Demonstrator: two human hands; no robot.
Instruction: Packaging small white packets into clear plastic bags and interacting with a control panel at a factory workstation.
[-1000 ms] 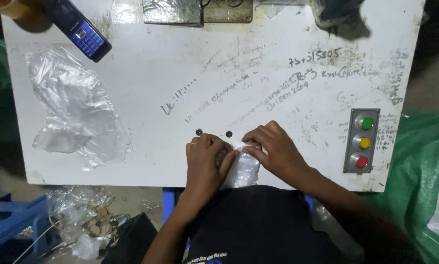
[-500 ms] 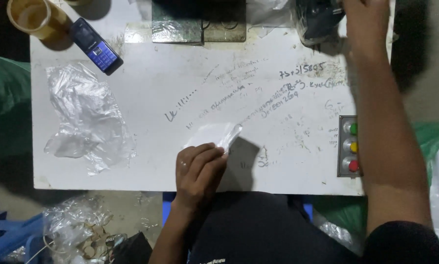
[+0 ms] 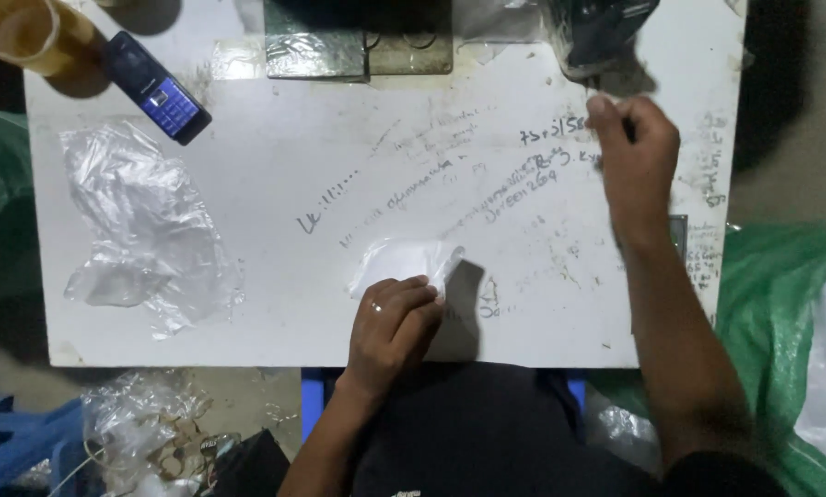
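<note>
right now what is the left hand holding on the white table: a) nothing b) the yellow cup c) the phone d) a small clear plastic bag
d: the left hand pinches a small clear plastic bag on the white table; the phone and yellow cup sit untouched at the far left corner.

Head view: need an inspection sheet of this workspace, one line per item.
Surface: white table, scuffed, covered in handwriting.
Job's things: small clear plastic bag under the left hand; small dark item pinched in the right hand, kind unclear.
Clutter: crumpled clear plastic sheet at left; mobile phone and yellow cup at the far left corner; metal plates at the far edge.
Grippers: left hand on the bag; right hand raised near a dark object.
Cables: nothing seen.
Surroundings: green sack at right; plastic scraps on the floor.
</note>
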